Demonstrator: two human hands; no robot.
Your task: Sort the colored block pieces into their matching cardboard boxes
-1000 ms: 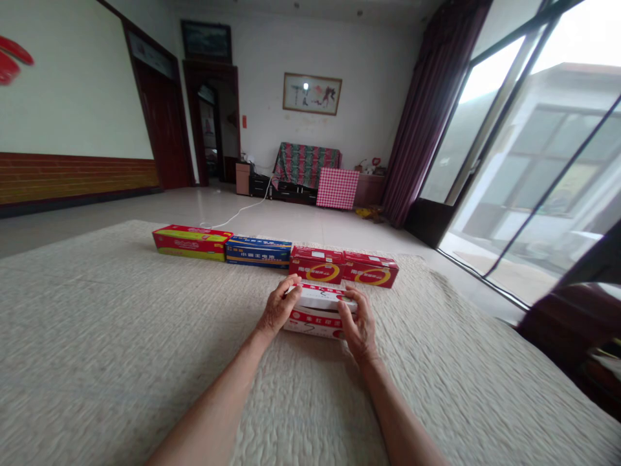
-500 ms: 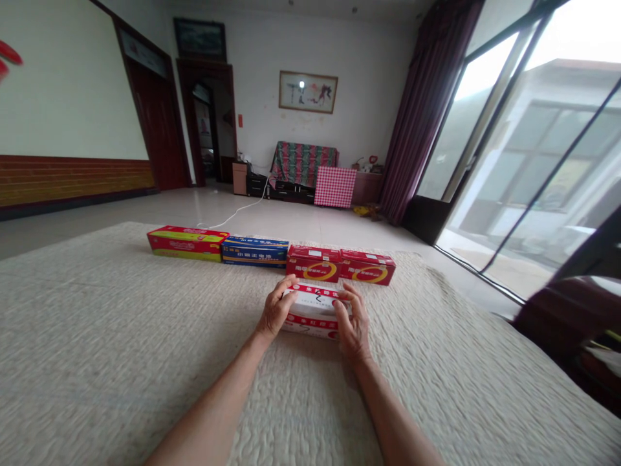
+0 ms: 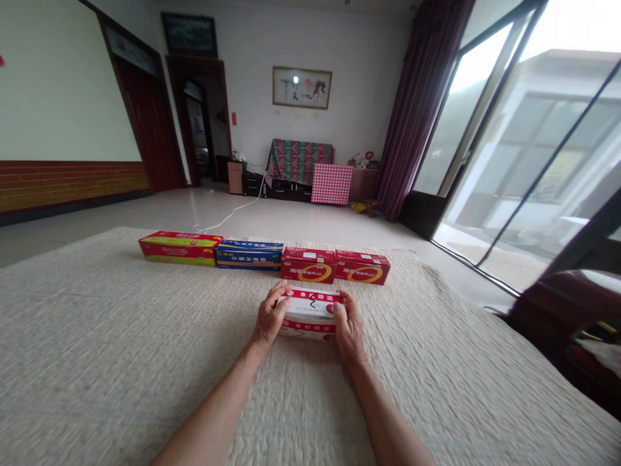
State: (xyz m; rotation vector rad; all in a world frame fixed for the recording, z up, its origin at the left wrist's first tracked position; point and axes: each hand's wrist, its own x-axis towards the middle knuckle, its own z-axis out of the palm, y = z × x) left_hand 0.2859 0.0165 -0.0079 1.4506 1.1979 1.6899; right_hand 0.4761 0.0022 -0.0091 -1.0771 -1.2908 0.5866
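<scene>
A white and red carton [image 3: 310, 312] with printed characters sits in front of me, gripped from both ends. My left hand [image 3: 272, 315] is closed around its left end, thumb on top. On the right end, my right hand [image 3: 349, 325] holds it the same way, its far fingers partly hidden. Just behind the carton stand two red boxes with yellow rings, a left red box [image 3: 308, 265] and a right red box [image 3: 361, 267]. Left of them, in the same row, are a blue box [image 3: 249, 255] and a red and yellow-green box [image 3: 180, 248].
A quilted cream cover [image 3: 145, 349] lies under all the boxes. Beyond its far edge, a white cable [image 3: 233, 212] runs over the tiled floor to a low cabinet [image 3: 288, 191]. At the right are glass doors [image 3: 524, 168] and a dark red piece of furniture [image 3: 548, 317].
The view has shifted slightly, so the background sits a little further left. Both hands stay on the white and red carton, which remains just in front of the row.
</scene>
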